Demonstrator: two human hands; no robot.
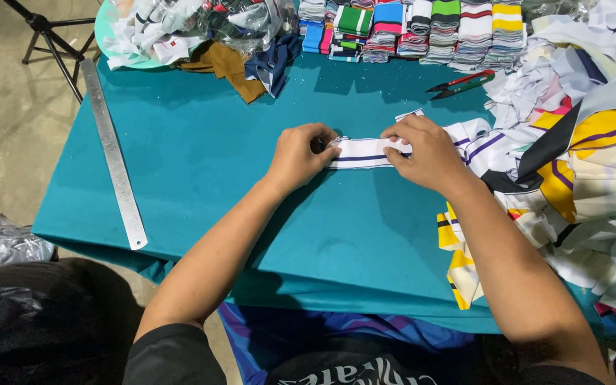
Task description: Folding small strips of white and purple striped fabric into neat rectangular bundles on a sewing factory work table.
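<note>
1. Head view: the left hand [299, 153] pinches the left end of a white ribbed knit strip with dark purple stripes [365, 152], flat on the teal cloth-covered table [208, 157]
2. The right hand [425, 151] presses fingers closed over the strip's middle
3. Red-handled thread snips [460, 84] lie behind; a long metal ruler [114, 157] lies far left

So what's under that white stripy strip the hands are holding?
The teal table cover lies under the white striped strip. The left hand and right hand cover its ends, so anything beneath them is hidden.
</note>
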